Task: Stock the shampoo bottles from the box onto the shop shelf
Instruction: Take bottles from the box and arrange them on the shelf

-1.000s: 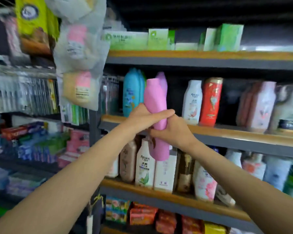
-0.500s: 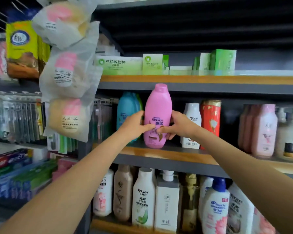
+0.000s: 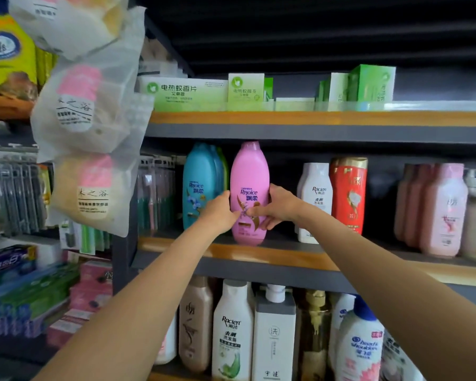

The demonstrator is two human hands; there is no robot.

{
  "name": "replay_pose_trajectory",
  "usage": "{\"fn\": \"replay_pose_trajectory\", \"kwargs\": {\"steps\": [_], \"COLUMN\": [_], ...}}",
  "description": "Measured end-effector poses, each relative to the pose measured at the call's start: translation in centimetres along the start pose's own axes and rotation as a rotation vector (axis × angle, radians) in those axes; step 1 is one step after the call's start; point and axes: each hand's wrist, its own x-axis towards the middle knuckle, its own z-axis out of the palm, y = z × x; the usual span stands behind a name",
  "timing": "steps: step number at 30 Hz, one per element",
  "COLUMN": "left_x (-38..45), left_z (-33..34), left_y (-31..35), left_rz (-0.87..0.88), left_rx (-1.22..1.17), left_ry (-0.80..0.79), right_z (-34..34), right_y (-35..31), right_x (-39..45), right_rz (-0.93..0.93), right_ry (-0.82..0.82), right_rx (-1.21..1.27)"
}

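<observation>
Pink bottle (image 3: 249, 192) now stands upright on the middle shelf (image 3: 286, 255), base at the front edge, just right of the blue bottle (image 3: 199, 185) and well left of the white bottle (image 3: 315, 202). A second ago it was held tilted in the air, below shelf height; half a second ago it was touching down. Now it looks settled, label facing out.

Left hand (image 3: 220, 211) wraps the bottle's lower left side, fingers curled round it. Right hand (image 3: 278, 207) grips the lower right side, thumb on the label, fingers behind. Both hands clamped on the bottle; neither has let go.

Judgement: placing step is nearly done. What remains is a small squaring-up or push back, then release. The base sits close to the lip, so letting go too early could tip it forward.

Gap between pink and white bottles leaves room for more stock. The box is out of frame; cannot tell how many bottles remain.

Upper shelf holds green cartons (image 3: 246, 92); lower shelf is packed with other bottles.
</observation>
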Motion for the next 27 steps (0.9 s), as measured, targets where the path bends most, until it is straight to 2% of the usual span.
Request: {"fn": "replay_pose_trajectory", "kwargs": {"steps": [4, 10, 15, 21, 27], "left_x": [0.1, 0.2, 0.7, 0.8, 0.4], "left_z": [0.3, 0.5, 0.2, -0.3, -0.1], "left_y": [-0.6, -0.6, -1.0, -1.4, -1.1], "left_rz": [-0.006, 0.020, 0.009, 0.010, 0.057], "left_rx": [0.098, 0.220, 0.203, 0.284, 0.356], "left_ry": [0.013, -0.048, -0.034, -0.119, -0.087], "right_z": [0.2, 0.9, 1.3, 2.1, 3.0], "right_y": [0.3, 1.6, 1.7, 1.1, 0.5], "right_x": [1.6, 2.8, 3.4, 4.1, 4.9], "right_rz": [0.020, 0.061, 0.033, 0.122, 0.191], "right_ry": [-0.009, 0.117, 0.117, 0.180, 0.262], "right_rx": [0.010, 0.046, 0.023, 0.040, -0.133]}}
